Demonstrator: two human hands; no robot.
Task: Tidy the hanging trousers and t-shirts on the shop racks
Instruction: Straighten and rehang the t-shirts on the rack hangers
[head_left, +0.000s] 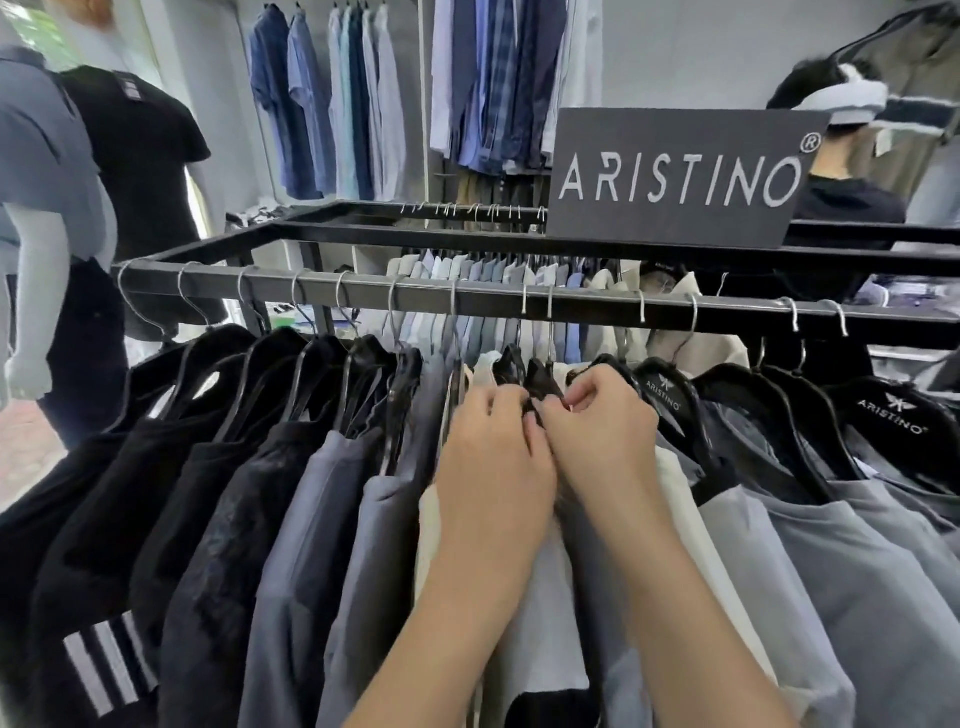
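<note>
— Two hands on one spot: your left hand (493, 457) and right hand (602, 431) meet mid-rail, with the fingers curled in and pinching the dark collar (540, 387) of one shirt.

— Where does that shirt sit?

— It's on its hanger, hooked over the rail (363, 292), in the middle of the t-shirts (322, 519). There are black ones to your left and grey ones to your right.

— What could go wrong?

— I'd judge that if you tug the collar down, the shirt may slide off a hanger shoulder, or its hook (549, 312) may lift off the rail. The neighbours hang tight against it, so a sideways pull could drag them askew too. The two hooks above your hands sit close together while the others are spaced apart. If you leave them like that, the row looks uneven.

— Any writing?

— "ARISTINO" with an ® on the grey sign (680, 176) atop the rack. It appears again in small white print on the black hangers (891, 415) to your right.
</note>
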